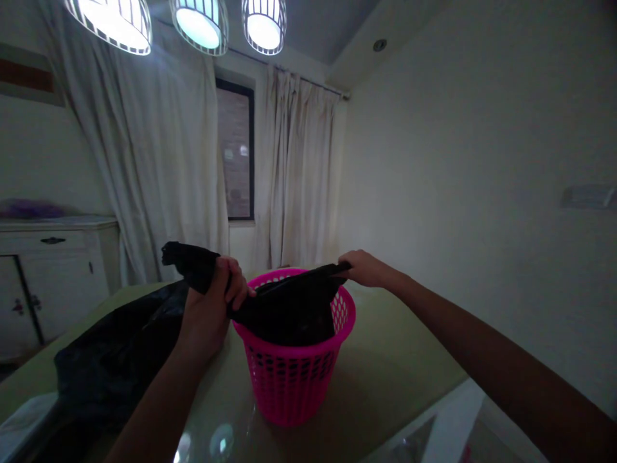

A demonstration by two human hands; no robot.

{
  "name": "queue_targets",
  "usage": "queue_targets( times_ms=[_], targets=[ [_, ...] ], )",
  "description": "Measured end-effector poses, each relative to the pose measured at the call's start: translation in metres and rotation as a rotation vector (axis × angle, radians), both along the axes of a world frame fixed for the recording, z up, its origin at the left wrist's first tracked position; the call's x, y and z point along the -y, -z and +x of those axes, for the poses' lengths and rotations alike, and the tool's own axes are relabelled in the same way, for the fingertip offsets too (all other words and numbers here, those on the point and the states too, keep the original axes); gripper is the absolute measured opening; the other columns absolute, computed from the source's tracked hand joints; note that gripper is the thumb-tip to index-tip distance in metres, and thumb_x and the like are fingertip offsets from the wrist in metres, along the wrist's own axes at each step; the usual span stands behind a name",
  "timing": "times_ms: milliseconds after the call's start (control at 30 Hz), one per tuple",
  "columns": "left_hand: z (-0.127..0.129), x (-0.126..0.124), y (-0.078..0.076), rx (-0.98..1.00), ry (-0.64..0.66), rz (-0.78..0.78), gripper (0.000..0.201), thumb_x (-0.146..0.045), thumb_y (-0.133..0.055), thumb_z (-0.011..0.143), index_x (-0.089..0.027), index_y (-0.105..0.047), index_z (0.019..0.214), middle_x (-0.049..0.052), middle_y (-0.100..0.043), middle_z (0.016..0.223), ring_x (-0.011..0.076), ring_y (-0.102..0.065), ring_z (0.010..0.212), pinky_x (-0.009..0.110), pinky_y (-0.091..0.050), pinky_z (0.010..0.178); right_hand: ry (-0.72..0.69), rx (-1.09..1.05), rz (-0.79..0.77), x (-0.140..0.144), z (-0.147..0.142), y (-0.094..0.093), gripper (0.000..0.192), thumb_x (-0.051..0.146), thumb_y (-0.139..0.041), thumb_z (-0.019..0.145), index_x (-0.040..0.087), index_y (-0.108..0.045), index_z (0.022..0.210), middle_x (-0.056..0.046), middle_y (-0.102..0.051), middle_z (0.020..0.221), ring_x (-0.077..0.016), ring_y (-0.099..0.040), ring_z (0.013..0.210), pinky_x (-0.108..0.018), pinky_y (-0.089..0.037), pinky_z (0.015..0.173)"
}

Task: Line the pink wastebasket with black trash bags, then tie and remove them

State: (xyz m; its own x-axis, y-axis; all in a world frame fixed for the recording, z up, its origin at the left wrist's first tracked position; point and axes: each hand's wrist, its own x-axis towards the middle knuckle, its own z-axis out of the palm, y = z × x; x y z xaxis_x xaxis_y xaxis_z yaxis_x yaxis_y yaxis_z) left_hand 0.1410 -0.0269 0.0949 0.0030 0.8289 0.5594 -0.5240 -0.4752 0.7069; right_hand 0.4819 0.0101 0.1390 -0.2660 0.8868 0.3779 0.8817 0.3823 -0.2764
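A pink perforated plastic basket (294,386) stands upright on the table in front of me. A black plastic bag (294,315) sags into its mouth, stretched between my two hands. My left hand (216,302) is closed around the bag's gathered edge at the basket's left rim, and a bunched end sticks out to its left. Over the right part of the rim, my right hand (364,267) pinches the opposite edge of the bag. How far down the bag reaches is partly hidden by the basket wall.
More black plastic (120,347) lies on the table (395,360) at the left, beside a white item (29,411). A white cabinet (62,263) and curtains (159,161) stand behind. Lit lamps (264,29) hang above; a wall (457,161) bounds the right.
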Motion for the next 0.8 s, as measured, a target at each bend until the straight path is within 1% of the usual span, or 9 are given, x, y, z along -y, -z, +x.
queue_targets(
  times_ms=[100, 200, 267, 400, 500, 567, 667, 733, 800],
  targets=[
    [0.001, -0.012, 0.013, -0.067, -0.069, 0.018, 0.035, -0.053, -0.077, 0.098, -0.022, -0.067, 0.084, -0.009, -0.035, 0.053, 0.0094, -0.030, 0.046, 0.023, -0.042, 0.049, -0.096, -0.343, -0.070, 0.012, 0.012, -0.001, 0.033, 0.045, -0.088, 0.074, 0.021, -0.067, 0.067, 0.000, -0.061, 0.065, -0.0161, -0.054, 0.067, -0.031, -0.041, 0.068],
    [0.003, -0.022, 0.028, -0.111, -0.189, 0.024, 0.031, -0.049, -0.077, 0.098, -0.022, -0.067, 0.085, -0.007, -0.041, 0.057, 0.0118, -0.039, 0.050, 0.025, -0.036, 0.048, -0.224, -0.823, -0.097, 0.020, 0.001, 0.010, 0.037, 0.042, -0.096, 0.064, 0.021, -0.073, 0.083, 0.000, -0.072, 0.080, -0.0189, -0.065, 0.079, -0.034, -0.052, 0.080],
    [0.002, -0.026, 0.034, -0.155, -0.254, 0.023, 0.032, -0.050, -0.077, 0.098, -0.022, -0.067, 0.085, -0.005, -0.046, 0.059, 0.0128, -0.044, 0.054, 0.026, -0.037, 0.051, -0.250, -1.054, -0.094, 0.017, -0.009, 0.022, 0.043, 0.047, -0.098, 0.064, 0.023, -0.075, 0.091, -0.003, -0.078, 0.095, -0.0227, -0.071, 0.092, -0.039, -0.056, 0.092],
    [-0.004, -0.028, 0.035, -0.243, -0.245, 0.036, 0.036, -0.058, -0.073, 0.098, -0.023, -0.071, 0.103, -0.004, -0.052, 0.065, 0.0142, -0.047, 0.060, 0.026, -0.039, 0.054, -0.228, -1.244, -0.262, 0.009, -0.035, 0.035, 0.057, 0.069, -0.090, 0.070, 0.028, -0.076, 0.106, -0.008, -0.080, 0.122, -0.0309, -0.071, 0.121, -0.049, -0.056, 0.107],
    [-0.006, -0.028, 0.029, -0.254, -0.205, 0.040, 0.048, -0.066, -0.073, 0.096, -0.025, -0.073, 0.120, -0.003, -0.055, 0.073, 0.0149, -0.050, 0.065, 0.025, -0.042, 0.057, -0.340, -1.243, -0.363, 0.010, -0.062, 0.026, 0.060, 0.076, -0.068, 0.086, 0.025, -0.075, 0.116, -0.011, -0.078, 0.127, -0.0338, -0.069, 0.128, -0.052, -0.055, 0.109],
    [-0.005, -0.029, 0.026, -0.215, -0.141, 0.043, 0.069, -0.086, -0.064, 0.090, -0.024, -0.076, 0.118, -0.001, -0.054, 0.074, 0.0152, -0.048, 0.064, 0.027, -0.044, 0.058, -0.374, -1.227, -0.345, 0.011, -0.083, 0.015, 0.057, 0.073, -0.057, 0.090, 0.024, -0.073, 0.113, -0.011, -0.079, 0.115, -0.0336, -0.073, 0.117, -0.052, -0.057, 0.103],
    [-0.006, -0.030, 0.022, -0.149, 0.009, -0.001, 0.099, -0.105, -0.037, 0.083, -0.019, -0.082, 0.102, 0.000, -0.048, 0.062, 0.0170, -0.044, 0.056, 0.031, -0.043, 0.052, -0.327, -1.247, -0.346, 0.008, -0.111, 0.005, 0.040, 0.065, -0.062, 0.086, 0.026, -0.065, 0.098, -0.002, -0.069, 0.076, -0.0262, -0.070, 0.079, -0.045, -0.059, 0.086],
    [-0.007, -0.029, 0.021, -0.145, 0.098, -0.034, 0.091, -0.097, -0.044, 0.089, -0.017, -0.083, 0.108, -0.001, -0.046, 0.055, 0.0170, -0.045, 0.052, 0.030, -0.041, 0.049, -0.293, -1.256, -0.353, 0.002, -0.128, 0.004, 0.036, 0.060, -0.069, 0.083, 0.027, -0.058, 0.093, 0.007, -0.046, 0.056, -0.0176, -0.050, 0.054, -0.036, -0.054, 0.069],
    [-0.007, -0.028, 0.021, -0.191, 0.143, -0.058, 0.076, -0.078, -0.066, 0.092, -0.018, -0.075, 0.137, -0.003, -0.054, 0.058, 0.0153, -0.048, 0.051, 0.027, -0.040, 0.048, -0.234, -1.132, -0.301, -0.004, -0.143, 0.006, 0.037, 0.059, -0.071, 0.084, 0.025, -0.058, 0.090, 0.011, -0.034, 0.052, -0.0127, -0.034, 0.047, -0.029, -0.041, 0.056]
  ],
)
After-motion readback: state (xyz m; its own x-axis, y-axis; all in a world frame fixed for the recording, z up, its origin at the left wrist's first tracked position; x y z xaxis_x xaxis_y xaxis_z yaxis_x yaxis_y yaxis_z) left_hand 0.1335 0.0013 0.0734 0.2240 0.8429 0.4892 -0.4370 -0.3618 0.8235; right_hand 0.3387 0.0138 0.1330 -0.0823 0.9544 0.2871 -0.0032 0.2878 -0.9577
